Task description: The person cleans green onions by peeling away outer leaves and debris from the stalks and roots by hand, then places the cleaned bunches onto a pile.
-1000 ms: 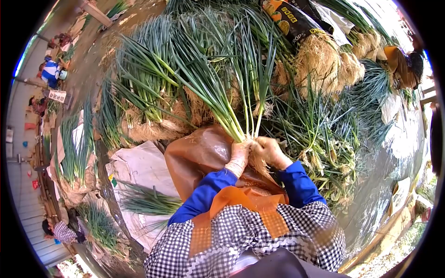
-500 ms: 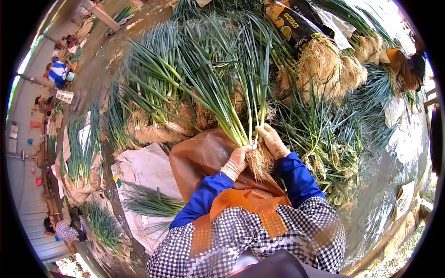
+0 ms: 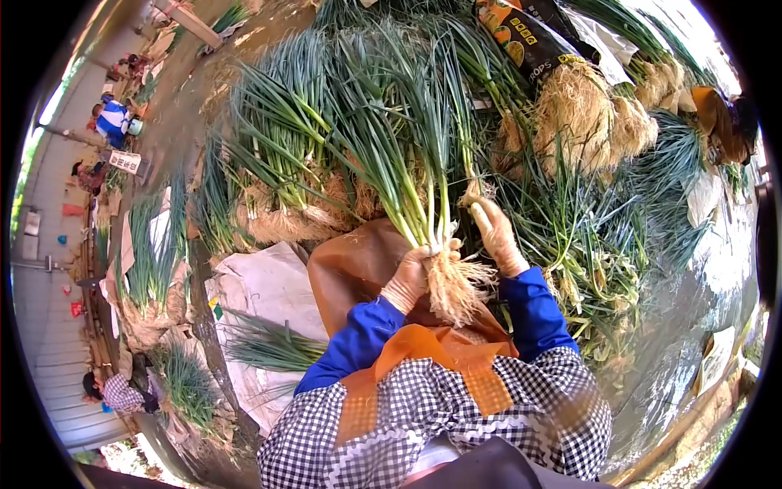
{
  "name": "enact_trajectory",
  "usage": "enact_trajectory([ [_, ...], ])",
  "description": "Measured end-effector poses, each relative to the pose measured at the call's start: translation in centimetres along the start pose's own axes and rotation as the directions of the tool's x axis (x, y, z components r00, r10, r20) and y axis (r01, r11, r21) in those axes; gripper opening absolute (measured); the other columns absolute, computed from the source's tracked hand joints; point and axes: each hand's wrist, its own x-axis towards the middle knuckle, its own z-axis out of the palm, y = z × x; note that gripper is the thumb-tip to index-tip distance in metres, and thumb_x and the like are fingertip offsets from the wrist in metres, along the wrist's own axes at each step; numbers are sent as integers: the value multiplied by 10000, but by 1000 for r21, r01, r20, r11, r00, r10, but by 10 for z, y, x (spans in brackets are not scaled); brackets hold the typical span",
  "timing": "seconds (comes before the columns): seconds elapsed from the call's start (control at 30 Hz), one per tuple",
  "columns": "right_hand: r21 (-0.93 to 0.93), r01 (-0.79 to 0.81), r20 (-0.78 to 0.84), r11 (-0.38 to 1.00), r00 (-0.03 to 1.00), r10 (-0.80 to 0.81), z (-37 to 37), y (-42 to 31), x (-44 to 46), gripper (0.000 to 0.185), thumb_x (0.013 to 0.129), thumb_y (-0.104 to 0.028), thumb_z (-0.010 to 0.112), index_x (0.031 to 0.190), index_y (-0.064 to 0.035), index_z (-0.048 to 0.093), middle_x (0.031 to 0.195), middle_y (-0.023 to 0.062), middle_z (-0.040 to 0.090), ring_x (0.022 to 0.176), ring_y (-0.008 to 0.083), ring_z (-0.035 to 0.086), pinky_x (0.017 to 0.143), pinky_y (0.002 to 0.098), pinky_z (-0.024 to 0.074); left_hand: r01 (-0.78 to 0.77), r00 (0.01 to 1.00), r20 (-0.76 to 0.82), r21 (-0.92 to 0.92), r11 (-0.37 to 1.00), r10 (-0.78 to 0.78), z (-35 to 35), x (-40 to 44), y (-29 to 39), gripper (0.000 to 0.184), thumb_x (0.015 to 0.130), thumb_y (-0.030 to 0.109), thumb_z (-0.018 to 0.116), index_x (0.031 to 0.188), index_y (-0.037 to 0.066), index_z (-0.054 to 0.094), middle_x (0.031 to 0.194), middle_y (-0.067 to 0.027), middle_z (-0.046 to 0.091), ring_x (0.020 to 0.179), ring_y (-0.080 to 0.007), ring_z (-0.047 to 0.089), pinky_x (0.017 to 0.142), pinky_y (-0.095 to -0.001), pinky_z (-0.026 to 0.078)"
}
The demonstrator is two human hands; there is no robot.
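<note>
My left hand (image 3: 410, 277) is wrapped round the lower stalks of a bunch of green onions (image 3: 423, 204). The long leaves point away from me, and pale, stringy roots hang below my fist over the brown apron (image 3: 350, 261). To the right of this bunch is my right hand (image 3: 497, 235), apart from it, with fingers stretched away from me. Its fingertips are at the roots of another green onion stalk (image 3: 467, 159) at the edge of the pile. No stalk shows inside my right palm.
A large pile of green onions (image 3: 281, 122) lies ahead. Loose onions and trimmings (image 3: 582, 261) lie at right, beside wet ground. A black printed bag (image 3: 529, 41) rests on rooted bundles (image 3: 570, 114). A pale sheet (image 3: 261, 293) bears a small bunch. Several people work at far left.
My right hand has left the bunch and moved right and away from me, its fingers straightening. My left hand keeps its hold on the bunch, whose roots now show more fully.
</note>
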Motion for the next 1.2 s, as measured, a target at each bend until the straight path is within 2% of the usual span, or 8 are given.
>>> enact_trajectory([
  [0.2, -435, 709, 362, 555, 702, -614, 31, -90, 59, 586, 691, -59, 646, 1250, -145, 491, 1307, 95, 460, 1232, 271, 406, 1013, 383, 344, 34, 999, 39, 84, 996, -37, 81, -61, 33, 505, 763, 163, 552, 1208, -21, 401, 872, -73, 504, 817, -181, 519, 740, -319, 484],
  [0.37, -646, 421, 263, 636, 906, -332, 31, 7, 145, 386, 739, -5, 569, 1109, -111, 539, 1182, 54, 544, 1145, 230, 481, 939, 348, 412, -358, 933, 102, 142, 923, 346, 197, -173, 79, 577, 740, 63, 616, 1237, -8, 331, 921, -94, 487, 652, -127, 499, 457, -206, 444],
  [0.53, -805, -132, -313, 579, 923, -225, -21, 119, 137, 384, 835, -268, 561, 1171, -86, 518, 1198, 87, 530, 1070, 272, 515, 855, 385, 444, -797, 592, 347, 116, 593, 727, 227, -238, 119, 513, 772, 46, 593, 1210, -16, 334, 921, -100, 488, 621, -108, 496, 459, -200, 452],
  [0.7, -768, -77, -277, 636, 935, -222, -11, 70, 112, 338, 749, -422, 654, 704, -91, 600, 771, 104, 609, 712, 282, 595, 616, 394, 471, -943, 305, 411, 2, 334, 859, 232, -230, 148, 448, 804, 29, 571, 1182, -25, 337, 922, -106, 490, 590, -90, 494, 462, -195, 460],
  [0.87, -813, -129, 112, 568, 922, 370, -1, 79, 128, 383, 733, -410, 656, 888, -61, 683, 775, 102, 671, 734, 237, 655, 647, 333, 503, -832, 507, 367, 446, 331, 780, 150, -147, 179, 575, 782, 94, 628, 1257, -23, 326, 1141, -121, 498, 799, -125, 513, 592, -243, 507],
  [0.97, 366, -358, 244, 859, 928, 282, -34, 18, 88, 293, 796, -256, 632, 915, 12, 630, 713, 51, 629, 638, 105, 579, 609, 276, 475, -697, 699, 136, 348, 626, 702, 97, -100, 135, 456, 733, 139, 599, 1146, 33, 438, 955, -84, 515, 805, -182, 539, 725, -302, 513],
  [1.13, 165, -287, 274, 944, 932, 236, -16, 17, 27, 232, 806, -171, 658, 907, 34, 620, 947, 74, 605, 749, 113, 572, 630, 254, 481, -332, 943, 39, 111, 937, 330, 20, -21, 51, 338, 753, 83, 526, 1075, -12, 490, 1265, -212, 484, 1148, -328, 485, 994, -430, 392],
  [1.2, -457, 297, 155, 839, 955, -253, -2, 25, 5, 271, 787, -237, 653, 845, 27, 630, 1116, 141, 557, 986, 279, 556, 809, 365, 461, -216, 975, -23, 109, 970, 220, 24, -7, 18, 323, 783, 42, 544, 1100, -10, 516, 1095, -102, 578, 1009, -193, 555, 915, -315, 442],
])
